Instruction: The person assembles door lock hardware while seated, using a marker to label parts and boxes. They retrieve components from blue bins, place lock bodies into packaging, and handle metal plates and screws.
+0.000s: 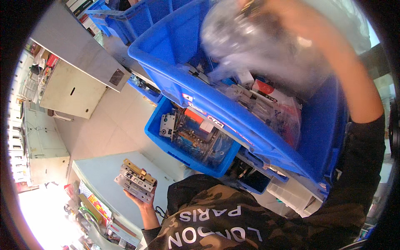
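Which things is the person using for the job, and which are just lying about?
Seemingly in use:
Silver-and-gold rectangular metal lock cases, in the left hand
Crinkled clear plastic bag, by the blurred right hand
Large blue plastic bin, with the bag over it

Seemingly lying about:
Whitish plastic tub
Cream rectangular cabinet

Resting in the left hand (145,201), above a pale tabletop (102,171): metal lock parts (135,181), silver and brass-coloured, pierced with holes and slots, stacked close together at a tilt. Billowing at the blurred right hand (283,14), over the large blue bin (156,52): a clear plastic bag (227,35), crumpled, shiny and smeared by motion.
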`<state>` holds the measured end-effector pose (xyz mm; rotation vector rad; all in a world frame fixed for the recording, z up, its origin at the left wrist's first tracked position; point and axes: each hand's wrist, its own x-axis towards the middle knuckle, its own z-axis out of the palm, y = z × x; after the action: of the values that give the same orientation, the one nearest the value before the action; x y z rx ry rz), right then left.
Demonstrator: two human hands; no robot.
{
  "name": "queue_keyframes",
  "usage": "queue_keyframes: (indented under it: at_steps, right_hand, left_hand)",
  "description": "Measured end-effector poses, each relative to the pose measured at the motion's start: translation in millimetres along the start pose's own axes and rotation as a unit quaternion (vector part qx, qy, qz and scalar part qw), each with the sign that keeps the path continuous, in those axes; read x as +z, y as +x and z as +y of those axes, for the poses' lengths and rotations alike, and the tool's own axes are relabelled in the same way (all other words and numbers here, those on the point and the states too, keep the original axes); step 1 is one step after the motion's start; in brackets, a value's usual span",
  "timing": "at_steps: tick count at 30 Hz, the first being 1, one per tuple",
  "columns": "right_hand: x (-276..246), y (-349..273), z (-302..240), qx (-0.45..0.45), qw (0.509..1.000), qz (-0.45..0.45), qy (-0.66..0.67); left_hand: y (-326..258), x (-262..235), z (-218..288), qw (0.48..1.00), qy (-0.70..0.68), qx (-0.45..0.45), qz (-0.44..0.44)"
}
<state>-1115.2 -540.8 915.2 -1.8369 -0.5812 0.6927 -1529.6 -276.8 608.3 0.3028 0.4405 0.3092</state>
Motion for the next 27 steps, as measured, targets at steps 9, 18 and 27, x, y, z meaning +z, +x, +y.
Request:
queue_keyframes:
  at_steps: [9, 18, 27]
  right_hand:
    - [-43.4, -35.4, -6.0, -0.043, 0.998, 0.048, 0.023]
    - [22.5, -59.9, 5.4, 0.094, 0.942, -0.014, -0.322]
    - [52.1, -43.4, -5.4, -0.080, 0.913, -0.044, -0.397]
  left_hand:
    - [14.0, 6.9, 1.5, 0.999, 0.002, -0.013, -0.047]
    - [5.8, 1.6, 2.4, 0.999, 0.009, -0.011, -0.041]
    - [4.2, -2.7, 6.4, 0.999, 0.001, -0.001, -0.037]
